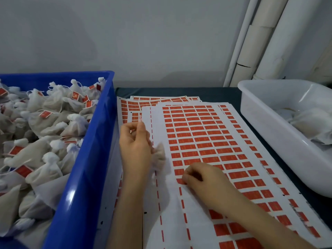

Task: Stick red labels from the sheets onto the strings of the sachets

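Two hands are over the sheets [197, 133] of red labels [190, 153]. What has the left hand [134, 148] got?

A small white sachet [159, 155], tucked against the palm with the lower fingers curled round it. Thumb and forefinger are pinched together higher up, on what looks like its string [140, 118], a thin thread standing up from the fingertips.

And where is that, against the rest?

Above the left margin of the top sheet, just beside the blue crate [100, 133].

The right hand [204, 178]?

Down on the top sheet, nearer the front, with its fingers curled in and the fingertips meeting at one label [180, 180] at the left end of a row. Whether that label is pinched or only touched, I cannot tell; the fingers hide its edge.

What is in the crate?

A heap of sachets [45, 151], many with a red tag on the string. The crate stands on the left, just beside the stack of sheets.

How do the sheets lie?

Several are fanned one over another on a dark table [233, 94]. The lower left part of the top one is bare backing, and the rest holds rows of labels.

And on the right?

A white tub [265, 123], apart from the sheets, with a few pale sachets [309, 123] lying in it. Pale pipes [260, 42] run up the wall [161, 42] behind it.
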`<action>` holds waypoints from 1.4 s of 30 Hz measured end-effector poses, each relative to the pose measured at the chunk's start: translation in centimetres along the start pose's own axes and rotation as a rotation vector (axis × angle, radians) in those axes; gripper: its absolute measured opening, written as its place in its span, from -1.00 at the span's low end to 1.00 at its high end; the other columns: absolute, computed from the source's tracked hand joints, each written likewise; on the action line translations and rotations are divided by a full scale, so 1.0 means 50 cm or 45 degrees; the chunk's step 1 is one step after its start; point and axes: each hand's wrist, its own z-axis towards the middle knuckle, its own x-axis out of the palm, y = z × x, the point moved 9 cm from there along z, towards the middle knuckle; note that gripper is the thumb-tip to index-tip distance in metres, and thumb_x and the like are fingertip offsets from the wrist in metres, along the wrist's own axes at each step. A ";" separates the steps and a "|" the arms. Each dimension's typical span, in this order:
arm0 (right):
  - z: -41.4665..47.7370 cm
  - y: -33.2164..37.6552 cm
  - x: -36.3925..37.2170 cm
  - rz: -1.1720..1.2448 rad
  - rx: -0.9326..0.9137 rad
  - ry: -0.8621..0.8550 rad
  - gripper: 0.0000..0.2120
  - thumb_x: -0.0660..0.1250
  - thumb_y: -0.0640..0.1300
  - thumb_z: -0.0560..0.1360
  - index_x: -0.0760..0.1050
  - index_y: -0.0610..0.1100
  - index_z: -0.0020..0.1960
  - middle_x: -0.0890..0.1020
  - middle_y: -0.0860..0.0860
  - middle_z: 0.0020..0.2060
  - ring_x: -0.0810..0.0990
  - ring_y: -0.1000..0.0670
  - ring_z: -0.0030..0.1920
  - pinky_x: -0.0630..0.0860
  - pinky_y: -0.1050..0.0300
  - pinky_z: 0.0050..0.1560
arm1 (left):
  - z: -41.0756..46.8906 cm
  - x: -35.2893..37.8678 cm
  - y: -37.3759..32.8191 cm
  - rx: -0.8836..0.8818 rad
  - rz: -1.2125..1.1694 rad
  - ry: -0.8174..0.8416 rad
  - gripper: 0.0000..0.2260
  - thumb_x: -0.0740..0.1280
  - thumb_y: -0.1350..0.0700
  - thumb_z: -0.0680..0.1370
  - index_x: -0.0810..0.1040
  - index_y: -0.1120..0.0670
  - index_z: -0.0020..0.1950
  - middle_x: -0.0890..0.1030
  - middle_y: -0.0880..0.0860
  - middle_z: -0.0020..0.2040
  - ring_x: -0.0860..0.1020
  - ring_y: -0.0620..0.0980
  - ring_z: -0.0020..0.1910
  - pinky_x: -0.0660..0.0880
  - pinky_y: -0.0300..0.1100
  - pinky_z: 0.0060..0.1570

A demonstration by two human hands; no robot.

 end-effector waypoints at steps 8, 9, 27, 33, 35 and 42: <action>-0.101 -0.009 0.083 -0.642 -0.187 0.110 0.09 0.14 0.41 0.30 -0.48 -0.10 0.42 -0.41 0.19 0.39 -0.56 0.03 0.30 -0.40 0.00 0.37 | -0.043 -0.072 0.022 -0.355 0.496 0.098 -0.92 0.24 0.05 0.58 0.41 -0.05 -0.11 0.58 -0.08 -0.17 0.58 -0.08 -0.31 0.48 -0.28 -0.48; -0.111 0.017 0.096 -0.649 -0.271 0.021 0.03 0.09 0.36 0.32 -0.38 -0.16 0.46 -0.33 0.09 0.45 -0.52 -0.01 0.35 -0.35 -0.01 0.41 | -0.047 -0.079 0.013 -0.334 0.530 0.097 -0.91 0.24 0.05 0.58 0.41 -0.06 -0.13 0.58 -0.07 -0.21 0.55 -0.10 -0.38 0.40 -0.33 -0.55; -0.165 0.053 0.068 -0.672 -0.498 -0.181 -0.53 0.15 0.27 0.44 0.25 -0.03 0.19 0.51 0.02 0.18 0.35 -0.04 0.34 0.22 -0.07 0.35 | -0.100 0.003 0.059 -0.678 0.764 0.744 -0.68 0.24 -0.30 0.41 0.46 -0.10 -0.02 0.67 -0.08 -0.10 0.68 0.01 -0.17 0.60 -0.04 -0.10; -0.186 0.055 0.069 -0.711 -0.526 -0.164 -0.61 -0.22 0.16 0.59 0.27 0.05 0.18 0.59 0.12 0.15 0.57 0.09 0.14 0.06 -0.05 0.30 | -0.127 0.020 0.087 -0.918 0.362 0.786 -0.74 0.43 0.11 0.45 0.48 -0.05 0.09 0.66 0.06 0.04 0.65 0.17 -0.04 0.58 0.00 -0.06; -0.173 0.051 0.055 -0.666 -0.495 -0.025 -0.58 -0.27 0.15 0.59 0.24 0.07 0.24 0.31 0.12 0.41 0.33 0.11 0.36 -0.02 0.03 0.39 | -0.132 0.019 0.091 -0.916 0.360 0.806 -0.73 0.42 0.23 0.45 0.48 -0.02 0.08 0.66 0.09 0.03 0.64 0.18 -0.02 0.57 0.04 0.01; -0.148 0.001 -0.094 0.143 -0.138 -0.547 -0.84 0.16 0.20 0.35 0.28 0.40 -0.08 0.20 0.61 -0.17 0.29 0.60 -0.25 0.13 0.79 -0.26 | -0.145 0.024 0.082 -0.872 0.337 0.887 -0.66 0.41 0.27 0.45 0.46 0.01 0.16 0.63 0.14 0.10 0.60 0.25 0.06 0.47 0.27 0.14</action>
